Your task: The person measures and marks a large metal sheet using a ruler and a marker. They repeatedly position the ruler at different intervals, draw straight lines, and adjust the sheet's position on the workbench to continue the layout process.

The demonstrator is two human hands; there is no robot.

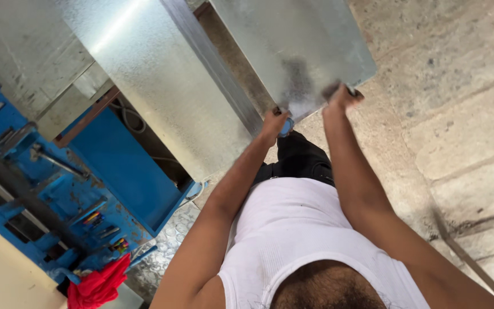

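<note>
Both hands clamp the near edge of one galvanised sheet.

Fingers of the left hand (274,121) curl shut around the sheet's (293,43) lower corner, a small blue object (286,127) showing beside them; the right hand (342,96) pinches the same edge, blurred. The sheet is held tilted above the stone floor (458,114). Beside it lies a second, bent metal panel (161,86), resting over the blue machine (58,189), where one red rag (98,284) hangs. Coloured markers (120,245) sit in the machine's tray; their number cannot be told.
</note>
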